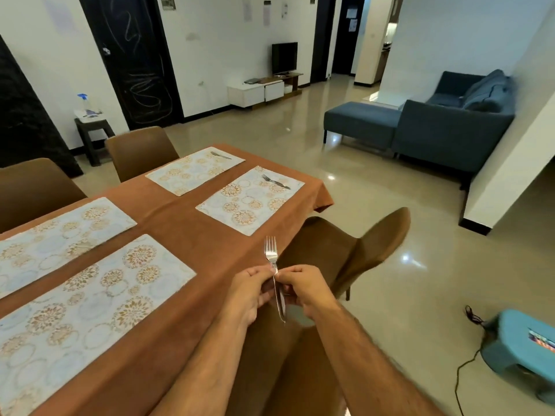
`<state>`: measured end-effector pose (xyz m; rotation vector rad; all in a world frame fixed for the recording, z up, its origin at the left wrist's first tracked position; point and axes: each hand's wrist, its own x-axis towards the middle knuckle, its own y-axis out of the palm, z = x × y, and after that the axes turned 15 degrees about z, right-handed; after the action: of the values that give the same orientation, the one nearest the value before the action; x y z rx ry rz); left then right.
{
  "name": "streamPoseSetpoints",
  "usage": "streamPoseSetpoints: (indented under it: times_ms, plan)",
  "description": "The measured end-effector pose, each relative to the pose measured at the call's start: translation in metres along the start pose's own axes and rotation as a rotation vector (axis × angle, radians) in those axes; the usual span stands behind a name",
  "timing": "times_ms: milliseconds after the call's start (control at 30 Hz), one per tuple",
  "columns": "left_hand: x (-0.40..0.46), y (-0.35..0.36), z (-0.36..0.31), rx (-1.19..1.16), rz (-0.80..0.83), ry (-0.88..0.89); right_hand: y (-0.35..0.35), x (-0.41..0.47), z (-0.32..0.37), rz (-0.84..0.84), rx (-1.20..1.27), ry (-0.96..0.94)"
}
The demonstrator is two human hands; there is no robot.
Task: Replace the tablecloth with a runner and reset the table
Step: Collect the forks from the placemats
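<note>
Brown cloth [186, 223] covers the worktop, with 4 flowered placemats laid on it in 2 rows. Of the 2 far placemats, the left one [195, 171] carries a fork [220, 155] near its far end, and the right one [250, 199] carries another fork [275, 182]; the 2 near placemats [60, 232] [87, 307] lie bare. Just off the worktop's near right edge, both hands grasp a third fork [274, 271], tines pointing away: the left hand [250, 291] and right hand [303, 288] pinch its neck and handle between curled fingers. Brown chairs [369, 253] stand around, a blue sofa [444, 121] beyond.
</note>
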<state>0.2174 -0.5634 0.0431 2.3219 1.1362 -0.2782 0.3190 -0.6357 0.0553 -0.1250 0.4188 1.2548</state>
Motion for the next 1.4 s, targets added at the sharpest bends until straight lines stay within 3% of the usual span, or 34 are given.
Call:
streamPoseSetpoints:
  times_ms: [233,467,767,1100,1400]
  plan:
    - [-0.007,0.160,0.052,-0.077,0.018,-0.068,-0.144,-0.061,0.003,-0.004,-0.078,0.013]
    - [0.028,0.244,0.054,-0.035,-0.050,-0.076,-0.217,-0.059,0.023,-0.053,-0.160,-0.034]
    - [0.127,0.279,0.045,-0.144,-0.107,-0.086,-0.290,0.013,0.054,0.004,-0.274,-0.066]
    - [0.289,0.305,0.005,-0.200,-0.269,-0.124,-0.381,0.172,0.126,0.103,-0.446,0.055]
    - [0.407,0.303,-0.020,-0.380,-0.469,0.036,-0.431,0.327,0.169,0.275,-0.616,0.022]
